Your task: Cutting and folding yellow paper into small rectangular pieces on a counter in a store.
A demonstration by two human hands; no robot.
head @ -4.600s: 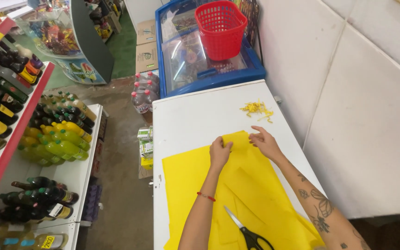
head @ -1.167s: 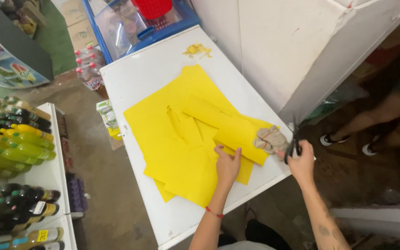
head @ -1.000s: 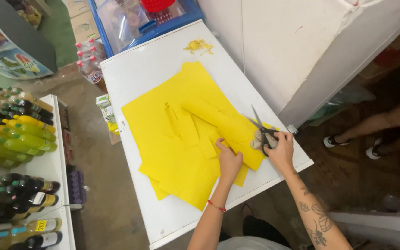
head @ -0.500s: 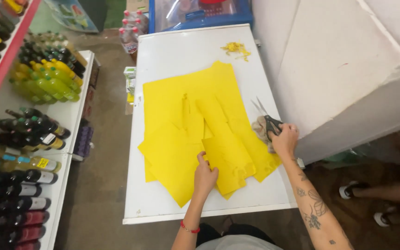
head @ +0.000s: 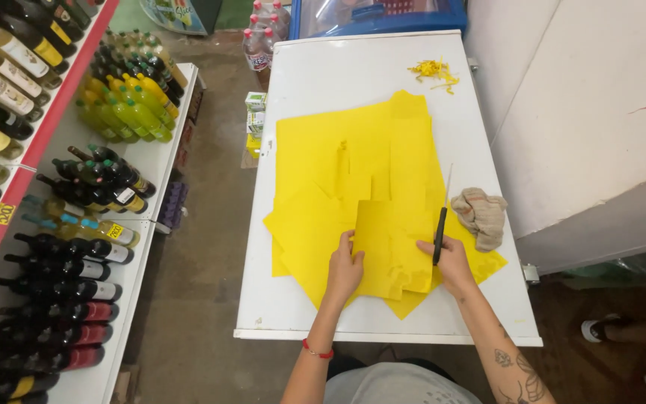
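Several overlapping yellow paper sheets (head: 368,179) spread on white rectangular tabletop (head: 338,82), partly cut. Left hand (head: 345,271) flat, pressing sheets. Right hand (head: 451,263) closed around black-handled scissors (head: 440,224), blades shut. Yellow offcuts (head: 431,71) at far edge; beige cloth (head: 481,215) beside.

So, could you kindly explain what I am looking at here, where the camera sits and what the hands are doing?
The camera is worn on a person's head and looks down at their own bare hands; there is no machine. On the white table lie overlapping yellow paper sheets, a crumpled cloth and small yellow scraps. The left hand presses the paper flat. The right hand holds black-handled scissors, blades pointing away. Shelves of bottles stand to the left.
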